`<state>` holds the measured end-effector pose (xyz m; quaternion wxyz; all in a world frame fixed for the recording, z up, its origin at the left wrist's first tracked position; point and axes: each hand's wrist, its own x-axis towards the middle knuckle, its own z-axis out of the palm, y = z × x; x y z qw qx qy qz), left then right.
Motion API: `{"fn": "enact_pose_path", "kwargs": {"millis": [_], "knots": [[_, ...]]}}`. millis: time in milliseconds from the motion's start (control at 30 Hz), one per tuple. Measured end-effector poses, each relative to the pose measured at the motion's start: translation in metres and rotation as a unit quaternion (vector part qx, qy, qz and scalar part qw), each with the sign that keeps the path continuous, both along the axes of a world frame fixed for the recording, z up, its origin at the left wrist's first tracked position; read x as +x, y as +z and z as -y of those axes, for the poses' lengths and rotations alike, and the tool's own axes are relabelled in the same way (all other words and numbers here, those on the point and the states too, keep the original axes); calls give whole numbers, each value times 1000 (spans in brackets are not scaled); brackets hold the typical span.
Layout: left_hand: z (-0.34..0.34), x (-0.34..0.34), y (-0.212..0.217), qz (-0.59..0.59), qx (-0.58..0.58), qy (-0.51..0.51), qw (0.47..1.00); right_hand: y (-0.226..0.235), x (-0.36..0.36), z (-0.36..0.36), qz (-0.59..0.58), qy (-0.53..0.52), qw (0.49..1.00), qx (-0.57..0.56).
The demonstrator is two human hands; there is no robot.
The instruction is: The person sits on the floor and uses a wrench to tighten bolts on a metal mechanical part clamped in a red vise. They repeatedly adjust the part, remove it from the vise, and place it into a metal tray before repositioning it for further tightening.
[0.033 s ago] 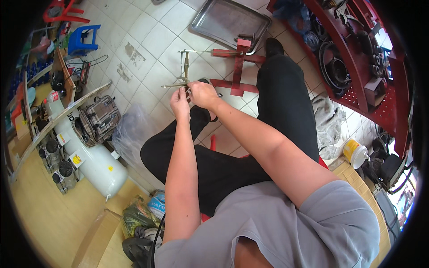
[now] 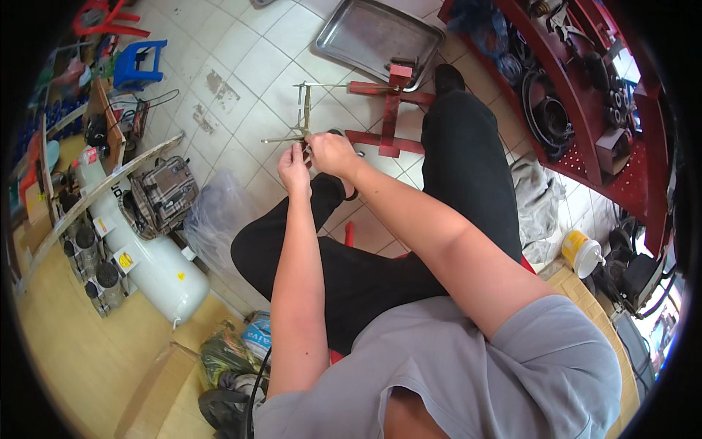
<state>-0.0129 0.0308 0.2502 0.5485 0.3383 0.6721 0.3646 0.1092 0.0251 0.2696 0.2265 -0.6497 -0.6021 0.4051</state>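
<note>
I have both hands at the near end of a slim metal frame (image 2: 307, 110), out over the tiled floor (image 2: 250, 91) and ahead of my knees; my right hand (image 2: 333, 154) is curled closed on that end, thumb and fingers wrapped together; my left hand (image 2: 295, 170) meets it from the other side, its fingertips pinched on the same end; exactly which small part sits between them is too hidden by my fingers for me to tell.

A short bar (image 2: 274, 139) sticks out to the left just past my fingertips; at the far end of the frame a thin rod (image 2: 325, 85) runs across to the right and reaches the red stand (image 2: 390, 124), which stands between my hands and my right foot.

As for how far along this is, the frame looks put together in outline, its bars standing in place and its far end apparently tied to the stand by the rod; what seems left is the near end, since neither hand has let go of it; whether anything there is fastened or loose I cannot tell; the metal tray (image 2: 365, 33) lies beyond the stand, apart from my hands.
</note>
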Motion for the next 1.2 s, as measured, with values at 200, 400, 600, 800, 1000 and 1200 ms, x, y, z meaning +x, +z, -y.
{"fn": "enact_pose_path", "kwargs": {"millis": [200,400,600,800,1000,1200], "knots": [[-7,9,4,-7,29,37,999,26,14,-22,7,-39,996,-81],[-7,3,-8,62,88,82,991,46,19,-40,-41,87,995,-25],[-6,14,-4,225,38,155,961,72,21,-48,157,208,965,33],[-7,13,-6,223,25,203,953,84,27,-52,185,187,962,73],[-6,15,-11,213,45,211,953,97,43,-69,239,134,952,136],[-9,17,-13,229,68,216,947,77,31,-61,18,134,990,40]]}}
